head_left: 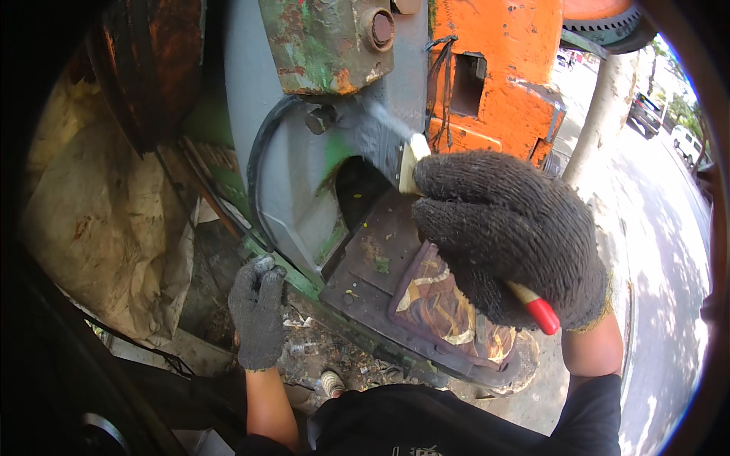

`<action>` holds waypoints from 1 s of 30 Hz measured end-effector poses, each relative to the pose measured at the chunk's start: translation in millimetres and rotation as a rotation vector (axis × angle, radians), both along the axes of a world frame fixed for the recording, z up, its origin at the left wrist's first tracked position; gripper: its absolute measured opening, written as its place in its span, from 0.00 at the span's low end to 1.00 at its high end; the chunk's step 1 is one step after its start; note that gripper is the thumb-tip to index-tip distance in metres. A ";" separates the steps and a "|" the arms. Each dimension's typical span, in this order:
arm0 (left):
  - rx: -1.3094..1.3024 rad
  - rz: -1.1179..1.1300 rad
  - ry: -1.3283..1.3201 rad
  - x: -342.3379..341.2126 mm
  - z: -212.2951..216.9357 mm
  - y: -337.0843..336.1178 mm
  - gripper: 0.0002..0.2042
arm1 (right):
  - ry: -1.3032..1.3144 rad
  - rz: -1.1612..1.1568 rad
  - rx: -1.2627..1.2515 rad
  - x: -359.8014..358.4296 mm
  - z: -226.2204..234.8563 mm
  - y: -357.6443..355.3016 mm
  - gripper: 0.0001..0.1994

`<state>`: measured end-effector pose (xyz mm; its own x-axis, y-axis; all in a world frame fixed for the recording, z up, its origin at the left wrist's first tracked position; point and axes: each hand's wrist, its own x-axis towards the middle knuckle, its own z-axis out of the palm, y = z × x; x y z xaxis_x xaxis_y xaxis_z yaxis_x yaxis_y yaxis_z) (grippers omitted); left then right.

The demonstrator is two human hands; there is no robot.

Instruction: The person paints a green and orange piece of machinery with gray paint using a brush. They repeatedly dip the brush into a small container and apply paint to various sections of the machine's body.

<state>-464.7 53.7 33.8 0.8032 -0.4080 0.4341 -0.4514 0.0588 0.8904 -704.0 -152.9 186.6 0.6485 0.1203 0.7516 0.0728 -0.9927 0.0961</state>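
Observation:
In my right hand (517,235), which wears a dark knitted glove, is a flat paintbrush (411,163) with a pale head and a red-ended handle. Its bristles, wet with grey paint, reach the grey panel (251,76) of a machine, just below a worn green block (323,45). The gloved left hand (257,311) is low beside the machine's green lower edge, fingers loosely bent and a little apart. Grey paint marks its fingertips, and no object shows in it. Between the hands, the grey paint surrounds a dark arched opening (360,190).
A patterned pad (441,292) lies on the dark machine ledge (372,262). Orange machinery (502,61) with a dangling cord stands behind. At left hangs a stained sheet (114,220). A tree trunk (604,114) and a road with parked vehicles are at right. Debris litters the ground.

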 end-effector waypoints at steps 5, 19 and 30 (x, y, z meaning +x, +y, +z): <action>0.042 -0.051 0.094 0.6 -8.1 6.5 0.09 | 0.020 -0.016 -0.004 2.5 -2.3 -0.2 0.19; 0.024 -0.055 0.058 -7.3 -21.7 3.6 0.09 | 0.342 -0.122 0.227 7.8 -7.8 14.6 0.16; 0.008 -0.183 0.192 -9.1 -27.9 12.8 0.10 | 0.552 -0.234 0.417 10.7 2.9 27.8 0.14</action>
<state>-473.8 66.5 5.8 0.7828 -0.5573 0.2769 -0.2566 0.1162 0.9595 -693.2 -125.1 189.5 0.9199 -0.2926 0.2611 -0.2169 -0.9343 -0.2829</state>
